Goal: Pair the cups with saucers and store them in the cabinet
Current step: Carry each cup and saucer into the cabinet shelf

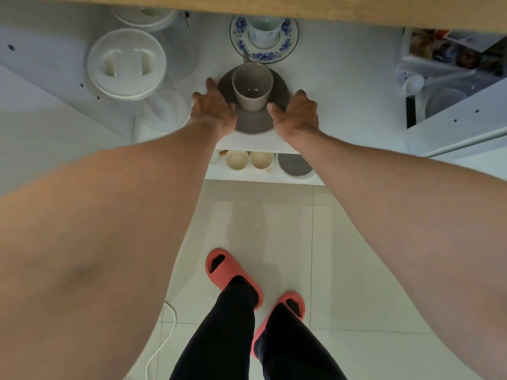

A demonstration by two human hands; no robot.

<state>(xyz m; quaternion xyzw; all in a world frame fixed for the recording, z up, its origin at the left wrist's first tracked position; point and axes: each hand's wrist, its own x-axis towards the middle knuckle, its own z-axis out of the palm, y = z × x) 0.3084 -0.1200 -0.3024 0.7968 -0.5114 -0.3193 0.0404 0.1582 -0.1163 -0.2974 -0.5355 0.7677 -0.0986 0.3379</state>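
A grey cup stands upright on a dark grey saucer on the white cabinet shelf. My left hand grips the saucer's left rim and my right hand grips its right rim. Just behind, a white cup sits on a blue-flowered saucer. On the shelf below, two cream cups stand beside a grey saucer or lid.
A clear container with a white lid stands left of the grey pair, another behind it. A wooden counter edge overhangs the shelf. Right compartment holds clear plastic ware. Below are white floor tiles, my red slippers and a white cord.
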